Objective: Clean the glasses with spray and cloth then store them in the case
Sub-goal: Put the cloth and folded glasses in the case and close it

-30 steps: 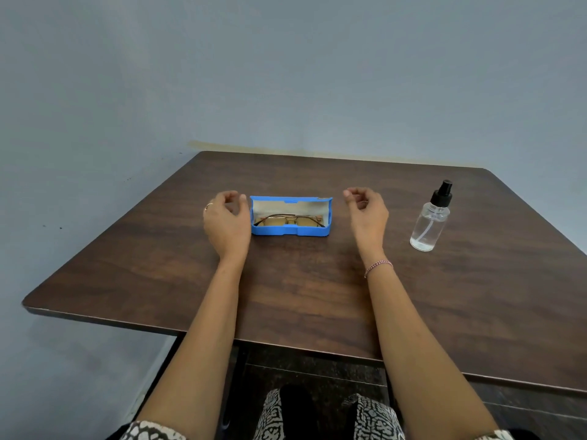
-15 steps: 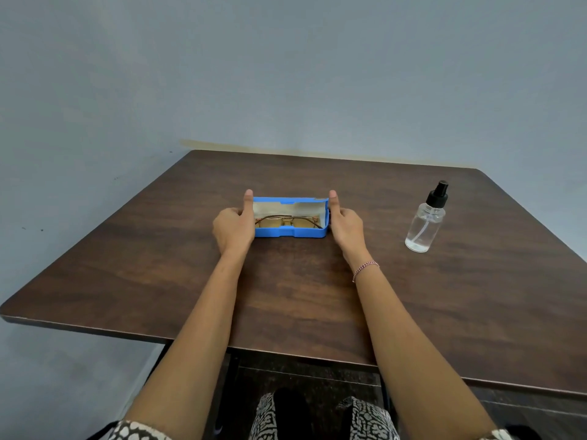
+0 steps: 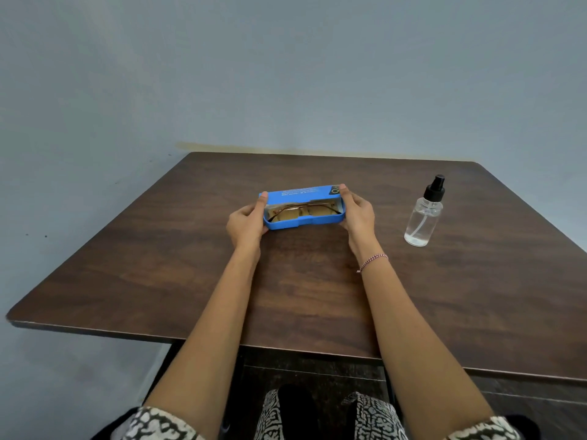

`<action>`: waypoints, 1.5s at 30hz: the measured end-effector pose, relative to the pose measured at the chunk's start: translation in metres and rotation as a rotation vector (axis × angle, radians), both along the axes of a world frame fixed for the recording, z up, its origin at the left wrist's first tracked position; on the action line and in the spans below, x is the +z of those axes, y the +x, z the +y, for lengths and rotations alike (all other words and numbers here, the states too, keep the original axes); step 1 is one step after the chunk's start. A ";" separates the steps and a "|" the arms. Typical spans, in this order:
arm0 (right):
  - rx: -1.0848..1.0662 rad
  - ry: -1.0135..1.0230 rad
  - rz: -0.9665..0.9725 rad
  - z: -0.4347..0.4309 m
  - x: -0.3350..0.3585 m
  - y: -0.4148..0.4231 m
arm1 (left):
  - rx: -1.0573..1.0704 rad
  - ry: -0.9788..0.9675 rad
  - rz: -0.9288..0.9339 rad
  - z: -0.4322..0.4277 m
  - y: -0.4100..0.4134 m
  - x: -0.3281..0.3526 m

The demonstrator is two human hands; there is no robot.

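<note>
Head: left hand (image 3: 246, 222), right hand (image 3: 357, 214) grip case (image 3: 305, 222) (ends).

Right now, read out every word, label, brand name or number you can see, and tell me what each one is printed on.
No text is clear enough to quote.
On the lid of the blue case: a few rows of dark print, too blurred to read.
On the dark patch at the lid's right end: a pale mark, not legible.
On the spray bottle: no label shows.
</note>
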State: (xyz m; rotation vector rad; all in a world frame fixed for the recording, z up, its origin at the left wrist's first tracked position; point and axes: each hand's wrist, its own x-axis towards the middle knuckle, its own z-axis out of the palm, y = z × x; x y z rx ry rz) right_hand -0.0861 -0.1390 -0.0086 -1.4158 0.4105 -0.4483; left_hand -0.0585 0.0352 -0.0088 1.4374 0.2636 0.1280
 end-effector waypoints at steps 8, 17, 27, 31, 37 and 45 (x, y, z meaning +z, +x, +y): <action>-0.036 0.121 0.012 -0.014 -0.003 -0.001 | -0.105 -0.234 0.030 -0.020 0.003 0.000; 0.046 0.203 0.057 -0.021 -0.002 0.000 | -0.279 -0.289 0.013 -0.014 0.009 -0.001; 0.162 0.210 0.070 -0.027 -0.004 -0.002 | -0.319 -0.266 -0.015 -0.011 0.008 0.000; 0.202 0.239 0.079 -0.027 -0.002 -0.003 | -0.323 -0.240 -0.028 -0.012 0.008 0.000; 0.194 0.226 0.102 -0.028 0.000 -0.002 | -0.337 -0.239 -0.028 -0.012 0.009 -0.001; 0.176 0.215 0.124 -0.027 0.002 -0.003 | -0.345 -0.256 -0.029 -0.012 0.008 0.001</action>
